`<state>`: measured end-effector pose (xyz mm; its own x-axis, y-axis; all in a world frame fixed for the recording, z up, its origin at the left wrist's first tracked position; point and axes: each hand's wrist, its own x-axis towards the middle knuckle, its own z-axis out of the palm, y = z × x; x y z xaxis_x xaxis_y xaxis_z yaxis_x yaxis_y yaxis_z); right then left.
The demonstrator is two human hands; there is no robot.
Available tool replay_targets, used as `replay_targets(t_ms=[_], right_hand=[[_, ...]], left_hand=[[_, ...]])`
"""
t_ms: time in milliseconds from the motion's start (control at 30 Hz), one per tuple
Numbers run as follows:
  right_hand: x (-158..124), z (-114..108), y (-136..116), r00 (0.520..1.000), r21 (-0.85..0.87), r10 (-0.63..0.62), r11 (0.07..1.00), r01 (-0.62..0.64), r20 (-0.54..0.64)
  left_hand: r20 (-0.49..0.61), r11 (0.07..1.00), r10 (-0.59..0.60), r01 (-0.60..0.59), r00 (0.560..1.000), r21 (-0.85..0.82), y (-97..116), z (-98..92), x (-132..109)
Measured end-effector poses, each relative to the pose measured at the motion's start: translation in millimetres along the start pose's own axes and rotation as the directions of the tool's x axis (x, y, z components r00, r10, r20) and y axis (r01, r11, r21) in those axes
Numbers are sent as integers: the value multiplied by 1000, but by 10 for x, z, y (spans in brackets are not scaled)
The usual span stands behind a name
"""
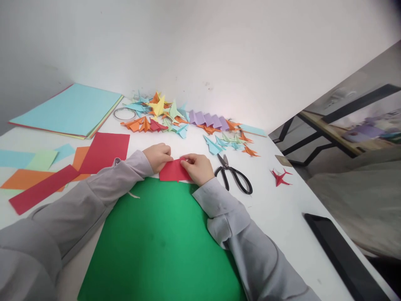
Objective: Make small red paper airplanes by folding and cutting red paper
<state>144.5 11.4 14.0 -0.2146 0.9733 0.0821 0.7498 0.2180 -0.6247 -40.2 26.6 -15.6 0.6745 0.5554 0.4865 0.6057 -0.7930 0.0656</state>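
A small piece of red paper lies at the far edge of a green sheet on the white table. My left hand pinches its upper left corner, fingers curled. On the upper right part of the same paper, my right hand presses with thumb and fingertips together. The fingers partly hide the paper's top edge. Just right of my right hand lie black-handled scissors, blades pointing away. A folded red paper figure rests farther right.
Folded paper figures in several colours are heaped along the wall, near a tape roll. Coloured sheets are stacked back left, with cut pieces and a red sheet in front. A black tablet-like device lies at the right edge.
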Motion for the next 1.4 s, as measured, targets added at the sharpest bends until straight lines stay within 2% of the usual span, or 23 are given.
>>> replay_targets(t_ms=[100,233,367,467,500,567,633,733,867,967,1067,1167,1267,1400], right_hand=[[-22,10,18,1000,-4,-23,1000,23,-17],[-66,25,8,998,-21,-33,999,32,-60],[-94,26,-15,994,-43,22,999,-26,-103],[-91,28,0,995,-40,33,999,-37,-98],[-89,31,13,995,-46,6,999,-10,-97],[-91,36,47,987,-88,-129,989,120,-98],[-103,39,86,944,-159,-317,941,300,-95],[-127,40,142,842,-267,-532,827,495,-86],[-128,29,190,694,-363,-720,653,664,-25],[-113,22,200,613,-392,-789,550,738,47],[-110,29,207,576,-390,-816,513,765,56],[-116,47,226,545,-330,-839,512,793,8],[-121,64,251,536,-253,-843,529,810,-47],[-117,81,277,536,-221,-842,535,816,-60]], left_hand=[[9,999,7,-8,1000,37,20,16,-5],[99,993,-11,-1,995,120,88,-39,14],[179,966,23,-68,984,248,168,-144,37],[180,945,53,-108,982,309,206,-191,39],[172,942,65,-117,983,315,213,-198,38],[152,944,81,-124,985,304,225,-204,35],[140,950,74,-113,987,291,239,-208,33],[155,940,38,-88,987,331,269,-218,38],[164,926,26,-85,986,369,292,-227,43],[149,927,45,-97,988,363,288,-225,41],[163,925,35,-93,986,368,284,-227,43],[194,921,20,-94,981,379,288,-237,49],[207,920,19,-98,978,379,290,-244,53],[187,928,11,-79,982,364,287,-239,51]])
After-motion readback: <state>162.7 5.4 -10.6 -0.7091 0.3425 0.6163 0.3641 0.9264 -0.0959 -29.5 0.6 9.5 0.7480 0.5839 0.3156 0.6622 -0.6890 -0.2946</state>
